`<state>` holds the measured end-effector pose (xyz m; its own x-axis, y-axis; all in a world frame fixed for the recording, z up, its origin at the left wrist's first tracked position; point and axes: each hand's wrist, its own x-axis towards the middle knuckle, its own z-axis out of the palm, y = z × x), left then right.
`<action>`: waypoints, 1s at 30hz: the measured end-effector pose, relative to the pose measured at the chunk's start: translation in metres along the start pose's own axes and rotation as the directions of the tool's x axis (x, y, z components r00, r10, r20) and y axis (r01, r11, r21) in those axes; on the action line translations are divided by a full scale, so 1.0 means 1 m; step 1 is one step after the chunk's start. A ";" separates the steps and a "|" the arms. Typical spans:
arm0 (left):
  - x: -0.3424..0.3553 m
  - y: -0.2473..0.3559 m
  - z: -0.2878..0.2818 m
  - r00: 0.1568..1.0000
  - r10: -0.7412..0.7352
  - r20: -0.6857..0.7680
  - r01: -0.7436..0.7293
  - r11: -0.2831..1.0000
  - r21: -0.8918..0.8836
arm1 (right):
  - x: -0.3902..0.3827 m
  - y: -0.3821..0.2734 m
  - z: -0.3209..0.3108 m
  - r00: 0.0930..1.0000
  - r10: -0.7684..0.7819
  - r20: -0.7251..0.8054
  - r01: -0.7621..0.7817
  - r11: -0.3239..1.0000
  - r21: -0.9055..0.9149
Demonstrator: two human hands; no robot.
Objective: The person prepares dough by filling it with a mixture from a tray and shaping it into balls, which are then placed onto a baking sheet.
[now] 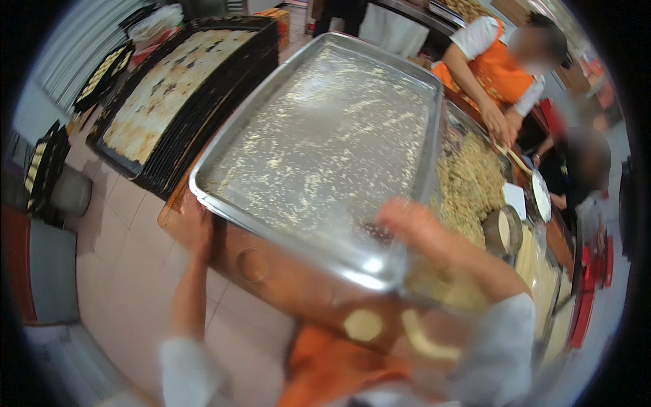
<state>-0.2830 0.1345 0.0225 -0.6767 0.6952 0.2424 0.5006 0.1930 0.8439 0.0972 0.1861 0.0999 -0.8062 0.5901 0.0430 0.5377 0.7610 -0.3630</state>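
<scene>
My left hand grips the near-left corner of a large steel tray speckled with pale crumbs. My right hand, blurred by motion, is over the tray's near-right part; its fingers are too smeared to read. The tray rests over a wooden board. On the board's near part are a pale round piece of dough and a curved dough strip. Right of the tray lie a heap of chopped, crumbly food and a round metal container.
A stack of dark-rimmed baking pans stands at left, with more loaded pans beyond and tiled floor below. A co-worker in orange apron works at the far right with both hands; another person is behind.
</scene>
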 end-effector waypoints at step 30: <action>-0.010 0.018 0.011 0.985 -0.114 -0.131 0.121 0.991 0.052 | -0.345 0.291 -0.020 0.155 0.987 0.038 -0.304 0.011 0.953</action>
<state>-0.2614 0.1389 0.0297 -0.7943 0.5717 0.2056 0.4422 0.3120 0.8409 0.5370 0.2090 -0.0017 0.3968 0.8325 -0.3868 0.0159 -0.4275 -0.9039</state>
